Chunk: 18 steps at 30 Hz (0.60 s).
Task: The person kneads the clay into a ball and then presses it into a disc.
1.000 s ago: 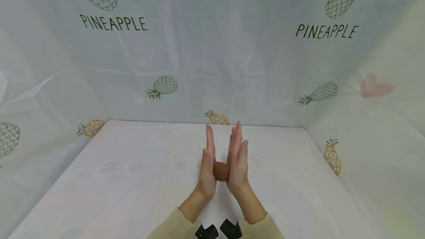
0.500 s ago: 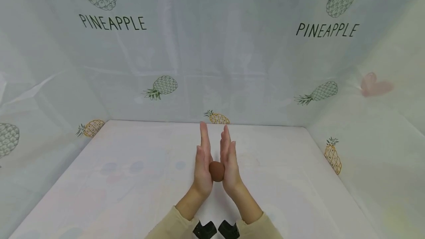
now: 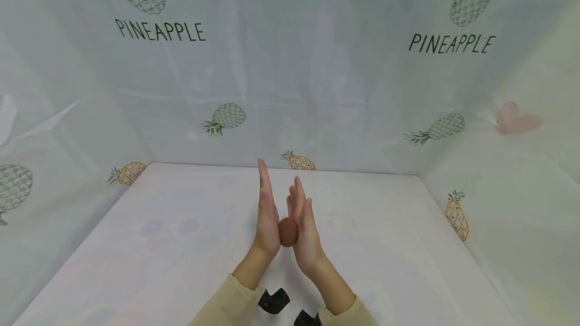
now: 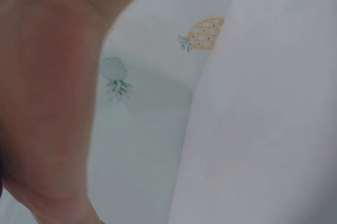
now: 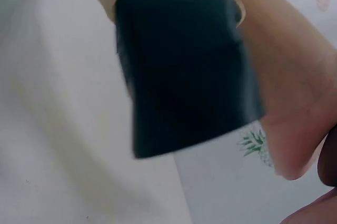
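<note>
A smooth brown ball, slightly taller than wide, sits between two facing palms in the head view. My left hand lies along its left side, fingers straight and pointing away from me. On the other side my right hand presses it with straight fingers, its fingertips lower in view than the left ones. In the right wrist view a dark sliver of the ball shows at the right edge, close to the heel of a hand. The palm faces touching the ball are mostly hidden.
Below the hands spreads a white table with faint pastel prints. A pale pineapple-print sheet stands around its back and sides. Black camera mounts stick inward from the cream sleeves, the two set close together.
Both hands and the ball have shifted left. My left hand has slid forward while my right has drawn back slightly, and the ball now looks taller between them.
</note>
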Each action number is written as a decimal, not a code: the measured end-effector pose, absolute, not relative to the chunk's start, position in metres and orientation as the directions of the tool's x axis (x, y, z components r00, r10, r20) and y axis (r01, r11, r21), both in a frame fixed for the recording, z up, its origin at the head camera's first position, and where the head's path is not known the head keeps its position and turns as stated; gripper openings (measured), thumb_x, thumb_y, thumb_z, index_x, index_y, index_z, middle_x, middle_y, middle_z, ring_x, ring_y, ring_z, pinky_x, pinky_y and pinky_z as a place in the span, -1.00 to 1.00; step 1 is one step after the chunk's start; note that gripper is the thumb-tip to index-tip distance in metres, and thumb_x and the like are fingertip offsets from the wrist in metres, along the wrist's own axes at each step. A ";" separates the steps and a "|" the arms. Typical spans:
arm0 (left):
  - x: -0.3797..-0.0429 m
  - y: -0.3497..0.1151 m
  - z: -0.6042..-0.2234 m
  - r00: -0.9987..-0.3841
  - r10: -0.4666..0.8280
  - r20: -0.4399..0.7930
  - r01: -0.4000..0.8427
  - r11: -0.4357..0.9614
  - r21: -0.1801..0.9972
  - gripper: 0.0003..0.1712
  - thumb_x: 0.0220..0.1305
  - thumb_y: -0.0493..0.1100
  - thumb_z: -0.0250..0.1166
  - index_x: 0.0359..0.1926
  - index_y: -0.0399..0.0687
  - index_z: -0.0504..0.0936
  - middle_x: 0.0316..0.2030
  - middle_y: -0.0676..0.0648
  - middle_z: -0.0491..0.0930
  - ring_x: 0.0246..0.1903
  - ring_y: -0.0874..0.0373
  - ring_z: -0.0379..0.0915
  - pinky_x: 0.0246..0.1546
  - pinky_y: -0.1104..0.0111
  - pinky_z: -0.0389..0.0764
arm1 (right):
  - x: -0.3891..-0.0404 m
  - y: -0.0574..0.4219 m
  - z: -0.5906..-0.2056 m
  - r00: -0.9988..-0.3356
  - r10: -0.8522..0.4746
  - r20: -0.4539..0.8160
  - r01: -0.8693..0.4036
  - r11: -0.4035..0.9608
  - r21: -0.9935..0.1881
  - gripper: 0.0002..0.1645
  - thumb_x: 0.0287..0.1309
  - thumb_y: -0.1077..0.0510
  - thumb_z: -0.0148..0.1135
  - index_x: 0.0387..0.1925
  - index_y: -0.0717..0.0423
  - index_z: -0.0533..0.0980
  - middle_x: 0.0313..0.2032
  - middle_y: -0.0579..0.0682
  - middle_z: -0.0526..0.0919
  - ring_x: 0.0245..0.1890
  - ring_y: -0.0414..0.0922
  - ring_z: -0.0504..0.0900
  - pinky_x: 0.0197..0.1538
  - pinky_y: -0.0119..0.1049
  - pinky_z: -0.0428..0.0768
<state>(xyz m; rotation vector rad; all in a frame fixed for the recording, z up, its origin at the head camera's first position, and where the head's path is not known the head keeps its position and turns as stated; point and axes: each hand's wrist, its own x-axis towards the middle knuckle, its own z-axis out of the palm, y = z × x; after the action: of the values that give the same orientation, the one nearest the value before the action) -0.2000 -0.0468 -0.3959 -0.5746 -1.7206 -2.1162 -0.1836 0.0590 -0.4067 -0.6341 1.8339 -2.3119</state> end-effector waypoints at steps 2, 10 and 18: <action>-0.203 -0.047 -0.399 -0.860 -0.020 0.510 0.506 -0.171 0.846 -0.24 0.64 0.33 -0.49 0.71 0.41 -0.39 0.68 0.32 -0.48 0.65 0.30 -0.65 0.56 -0.19 -0.58 | -0.183 0.060 -0.405 -0.906 -0.338 0.253 -0.167 -0.261 -0.951 -0.16 0.57 -0.48 -0.76 0.72 -0.38 -0.37 0.71 -0.13 -0.34 0.71 0.01 -0.35 0.64 0.22 -0.39; -0.209 -0.043 -0.414 -0.870 -0.020 0.493 0.494 -0.047 0.868 -0.26 0.66 0.18 -0.49 0.72 0.27 -0.40 0.68 0.29 -0.47 0.66 0.29 -0.63 0.56 -0.11 -0.64 | -0.184 0.066 -0.400 -0.912 -0.270 0.308 -0.238 -0.263 -0.935 -0.16 0.59 -0.44 -0.73 0.73 -0.32 -0.37 0.70 -0.18 -0.35 0.70 0.00 -0.37 0.62 0.23 -0.46; -0.204 -0.026 -0.427 -0.863 0.093 0.497 0.504 0.087 0.859 -0.22 0.66 0.26 -0.54 0.71 0.17 -0.45 0.68 0.20 -0.55 0.68 0.10 -0.67 0.56 -0.15 -0.60 | -0.191 0.080 -0.393 -0.934 -0.153 0.322 -0.274 -0.270 -0.923 -0.20 0.59 -0.46 -0.67 0.72 -0.44 -0.28 0.70 -0.22 -0.29 0.70 -0.13 -0.34 0.63 0.16 -0.45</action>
<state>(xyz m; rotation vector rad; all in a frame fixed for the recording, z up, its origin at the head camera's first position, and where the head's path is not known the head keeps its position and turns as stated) -0.2045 -0.0263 -0.4274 -0.5925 -2.0558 -1.8371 -0.1911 0.0796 -0.3933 -0.5698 1.9424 -2.5036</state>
